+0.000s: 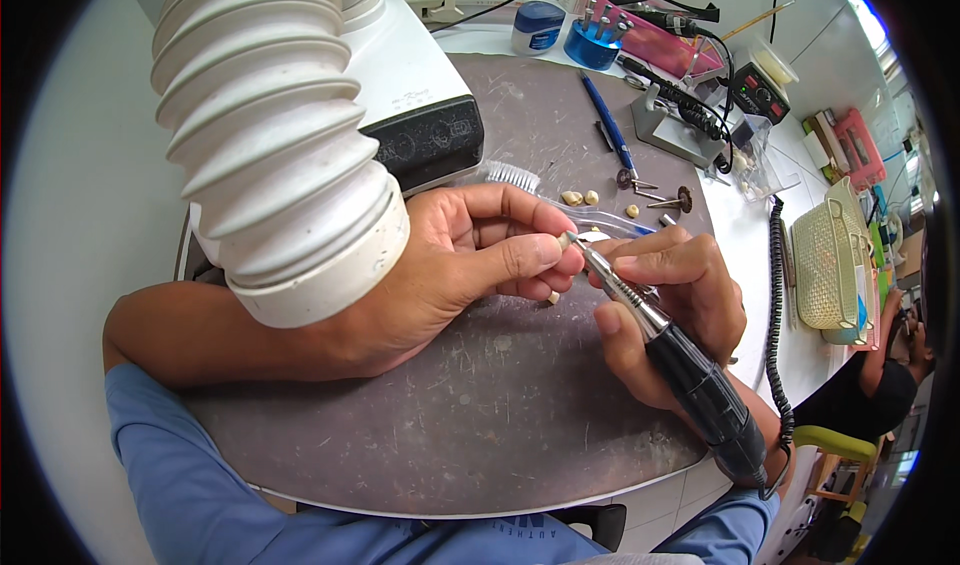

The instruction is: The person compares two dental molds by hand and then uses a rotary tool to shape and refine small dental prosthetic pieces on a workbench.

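Note:
Between the thumb and fingertips of my left hand (450,250) is a small cream dental crown (566,241). My right hand (690,295) grips a black and silver rotary handpiece (705,385) like a pen. The handpiece's tip meets or nearly meets the crown; contact is too small to tell. Several similar tooth-shaped pieces (571,198) lie on the grey-brown mat (450,435) beyond my fingers, and one more (553,298) sits just under my left fingertips. Both hands are close together above the mat, with the fingertips nearly touching.
A ribbed white hose (265,145) hangs over my left forearm, beside a white and black box (425,115). Farther back are a brush (512,175), a blue pen (607,120), disc tools (683,201) and a blue bur holder (592,45). A coiled cord (775,315) runs near a basket (825,255).

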A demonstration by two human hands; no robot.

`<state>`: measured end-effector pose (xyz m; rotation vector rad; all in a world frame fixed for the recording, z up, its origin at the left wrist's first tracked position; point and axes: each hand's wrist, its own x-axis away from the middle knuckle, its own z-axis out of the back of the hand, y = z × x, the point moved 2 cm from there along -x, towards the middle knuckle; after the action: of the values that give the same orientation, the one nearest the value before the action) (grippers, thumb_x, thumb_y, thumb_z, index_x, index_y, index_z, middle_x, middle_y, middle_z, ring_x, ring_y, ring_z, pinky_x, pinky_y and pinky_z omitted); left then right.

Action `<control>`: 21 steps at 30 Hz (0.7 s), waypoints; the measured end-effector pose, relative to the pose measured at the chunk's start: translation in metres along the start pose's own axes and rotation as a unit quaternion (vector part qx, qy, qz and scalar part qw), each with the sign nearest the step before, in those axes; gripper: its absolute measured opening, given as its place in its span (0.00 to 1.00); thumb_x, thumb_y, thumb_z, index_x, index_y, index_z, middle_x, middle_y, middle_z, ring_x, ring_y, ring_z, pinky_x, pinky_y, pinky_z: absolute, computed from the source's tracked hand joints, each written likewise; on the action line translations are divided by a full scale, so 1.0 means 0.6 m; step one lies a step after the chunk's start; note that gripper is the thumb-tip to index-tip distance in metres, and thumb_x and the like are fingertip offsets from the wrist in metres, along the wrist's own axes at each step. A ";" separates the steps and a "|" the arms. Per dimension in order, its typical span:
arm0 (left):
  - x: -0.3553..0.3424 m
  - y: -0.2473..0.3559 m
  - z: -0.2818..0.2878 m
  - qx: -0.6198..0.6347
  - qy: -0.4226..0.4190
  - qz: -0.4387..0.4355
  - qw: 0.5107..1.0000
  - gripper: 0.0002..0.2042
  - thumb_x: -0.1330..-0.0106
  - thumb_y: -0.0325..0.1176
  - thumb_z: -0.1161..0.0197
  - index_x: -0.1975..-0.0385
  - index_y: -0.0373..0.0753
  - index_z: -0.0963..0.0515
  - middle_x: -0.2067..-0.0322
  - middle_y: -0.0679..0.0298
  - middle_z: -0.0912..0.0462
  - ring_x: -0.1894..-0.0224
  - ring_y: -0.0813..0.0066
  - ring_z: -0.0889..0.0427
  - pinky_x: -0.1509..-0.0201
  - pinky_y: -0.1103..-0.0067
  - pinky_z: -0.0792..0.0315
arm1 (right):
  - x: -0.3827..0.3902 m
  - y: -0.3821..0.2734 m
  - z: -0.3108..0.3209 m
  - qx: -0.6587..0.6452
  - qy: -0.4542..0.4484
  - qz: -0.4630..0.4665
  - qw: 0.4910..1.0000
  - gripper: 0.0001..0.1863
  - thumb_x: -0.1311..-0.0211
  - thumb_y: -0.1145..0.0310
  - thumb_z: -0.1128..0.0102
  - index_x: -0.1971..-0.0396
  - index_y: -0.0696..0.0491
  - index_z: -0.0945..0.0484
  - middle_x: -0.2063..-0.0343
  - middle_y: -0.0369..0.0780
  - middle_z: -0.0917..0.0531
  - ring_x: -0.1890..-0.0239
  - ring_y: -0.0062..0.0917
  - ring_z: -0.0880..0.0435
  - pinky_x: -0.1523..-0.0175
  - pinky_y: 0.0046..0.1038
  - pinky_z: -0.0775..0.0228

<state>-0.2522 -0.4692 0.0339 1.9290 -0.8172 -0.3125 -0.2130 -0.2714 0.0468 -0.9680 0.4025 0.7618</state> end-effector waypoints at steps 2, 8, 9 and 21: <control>0.000 0.001 0.000 0.003 -0.003 0.003 1.000 0.10 0.31 0.29 0.41 0.54 0.35 0.26 0.60 0.61 0.19 0.56 0.78 0.19 0.49 0.82 0.25 | -0.001 0.000 -0.001 0.001 -0.002 0.002 1.000 0.15 0.40 0.72 0.38 0.60 0.62 0.32 0.67 0.48 0.21 0.60 0.32 0.16 0.54 0.28 0.26; 0.002 0.004 -0.002 -0.002 -0.007 0.007 1.000 0.10 0.32 0.29 0.40 0.54 0.34 0.26 0.60 0.61 0.18 0.56 0.79 0.19 0.49 0.82 0.25 | -0.002 -0.002 -0.002 0.005 -0.009 0.021 1.000 0.15 0.41 0.72 0.37 0.60 0.63 0.31 0.67 0.49 0.20 0.60 0.34 0.15 0.54 0.28 0.25; 0.002 0.004 -0.002 -0.002 -0.008 0.007 1.000 0.10 0.32 0.29 0.40 0.54 0.34 0.26 0.60 0.61 0.18 0.56 0.79 0.19 0.49 0.82 0.25 | 0.000 0.000 -0.002 -0.004 0.000 0.011 1.000 0.15 0.41 0.72 0.37 0.60 0.63 0.31 0.67 0.50 0.20 0.60 0.34 0.15 0.55 0.28 0.25; 0.002 0.003 -0.001 -0.006 -0.001 0.007 1.000 0.10 0.32 0.30 0.40 0.54 0.34 0.27 0.60 0.60 0.19 0.56 0.77 0.19 0.48 0.81 0.25 | -0.002 -0.001 -0.002 -0.005 -0.008 0.002 1.000 0.14 0.40 0.72 0.38 0.60 0.62 0.32 0.67 0.48 0.21 0.59 0.32 0.16 0.53 0.29 0.25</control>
<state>-0.2516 -0.4701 0.0356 1.9123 -0.8284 -0.3106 -0.2133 -0.2729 0.0474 -0.9695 0.3863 0.7757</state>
